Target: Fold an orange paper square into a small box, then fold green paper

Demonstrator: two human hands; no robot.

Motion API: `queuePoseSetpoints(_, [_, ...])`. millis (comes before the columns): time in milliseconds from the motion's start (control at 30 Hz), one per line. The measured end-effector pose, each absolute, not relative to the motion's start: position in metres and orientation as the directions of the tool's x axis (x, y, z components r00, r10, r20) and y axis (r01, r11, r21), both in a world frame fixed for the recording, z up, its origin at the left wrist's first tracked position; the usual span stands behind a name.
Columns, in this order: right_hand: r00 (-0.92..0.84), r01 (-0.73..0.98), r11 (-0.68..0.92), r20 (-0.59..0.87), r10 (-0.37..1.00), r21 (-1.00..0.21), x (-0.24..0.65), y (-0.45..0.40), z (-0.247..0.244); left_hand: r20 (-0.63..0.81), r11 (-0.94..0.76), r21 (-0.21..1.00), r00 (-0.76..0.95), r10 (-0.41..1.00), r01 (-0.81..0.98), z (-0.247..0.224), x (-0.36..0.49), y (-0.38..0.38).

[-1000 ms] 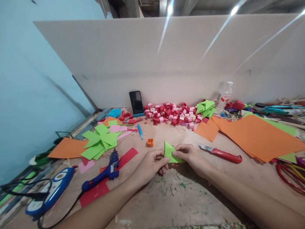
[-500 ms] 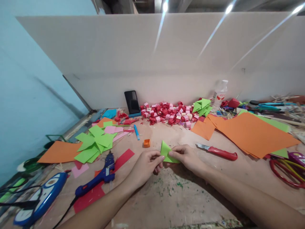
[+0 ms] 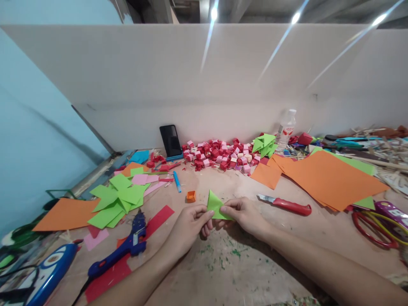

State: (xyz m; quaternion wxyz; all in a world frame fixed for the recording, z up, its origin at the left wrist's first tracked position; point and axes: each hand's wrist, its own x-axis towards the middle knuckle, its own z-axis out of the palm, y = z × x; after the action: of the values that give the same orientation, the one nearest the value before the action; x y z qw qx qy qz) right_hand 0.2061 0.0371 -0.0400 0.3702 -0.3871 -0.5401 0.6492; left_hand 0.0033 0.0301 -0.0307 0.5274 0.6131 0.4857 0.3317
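Note:
Between both hands is a small piece of green paper [image 3: 214, 203], folded to a triangle with its tip pointing up and away. My left hand [image 3: 195, 220] pinches its left edge between thumb and fingers. On the right side, my right hand [image 3: 245, 214] grips the same paper, thumb on top. Just beyond it on the table lies a small orange folded paper box [image 3: 191, 196]. A red-handled utility knife [image 3: 287, 205] rests to the right of my right hand, its blade out. A blue glue gun [image 3: 130, 244] lies left of my left forearm.
Green paper squares [image 3: 121, 196] pile up at left beside orange paper [image 3: 68, 214]. Small red and pink paper boxes [image 3: 219, 154] heap at the back, between a phone [image 3: 171, 140] and a plastic bottle [image 3: 286, 131]. Orange sheets [image 3: 331, 178] and red-handled scissors [image 3: 372, 231] lie at right.
The view has shifted slightly, so most things appear a little further left. Both hands keep hold of the folded green paper, with hardly any change in grip.

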Motion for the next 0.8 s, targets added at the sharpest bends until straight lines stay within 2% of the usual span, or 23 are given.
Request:
queuePoseSetpoints(100, [-0.367,-0.035,-0.161,-0.138,0.92,-0.986,0.2,0.034,-0.034,-0.09,0.003,0.963,0.314,0.945,0.268,-0.027,-0.005,0.025])
queuePoseSetpoints(233, [-0.399,0.038,-0.107,-0.113,0.91,-0.994,0.198,0.047,-0.004,-0.035,-0.053,0.919,0.217,0.976,0.39,-0.011,-0.018,0.038])
queuePoseSetpoints(300, [-0.373,0.002,-0.152,-0.142,0.917,-0.988,0.21,0.057,0.011,0.074,-0.13,0.934,0.174,0.982,0.333,-0.002,-0.009,0.051])
queuePoseSetpoints(333, [-0.333,-0.02,-0.15,-0.135,0.933,-0.988,0.218,0.061,0.015,0.093,-0.149,0.958,0.224,0.97,0.245,0.0,-0.002,0.055])
queuePoseSetpoints(400, [-0.271,-0.015,-0.084,-0.077,0.959,-0.996,0.231,0.061,0.012,0.077,-0.125,0.98,0.28,0.957,0.157,-0.002,0.014,0.055])
queuePoseSetpoints(433, [-0.248,0.016,-0.031,-0.034,0.968,-0.999,0.235,0.058,0.006,0.042,-0.105,0.978,0.322,0.946,0.182,-0.007,0.018,0.052])
queuePoseSetpoints(467, [-0.301,0.039,-0.025,-0.036,0.953,-0.999,0.235,0.055,-0.003,-0.007,-0.071,0.974,0.336,0.942,0.217,-0.012,0.02,0.047])
queuePoseSetpoints(567, [-0.403,-0.053,-0.139,-0.106,0.909,-0.989,0.221,0.042,-0.03,-0.079,0.01,0.972,0.29,0.954,0.233,-0.027,0.012,0.031])
queuePoseSetpoints(800, [-0.485,-0.019,-0.17,-0.14,0.863,-0.985,0.21,0.039,-0.038,-0.066,0.0,0.977,0.303,0.951,0.212,-0.03,0.005,0.028])
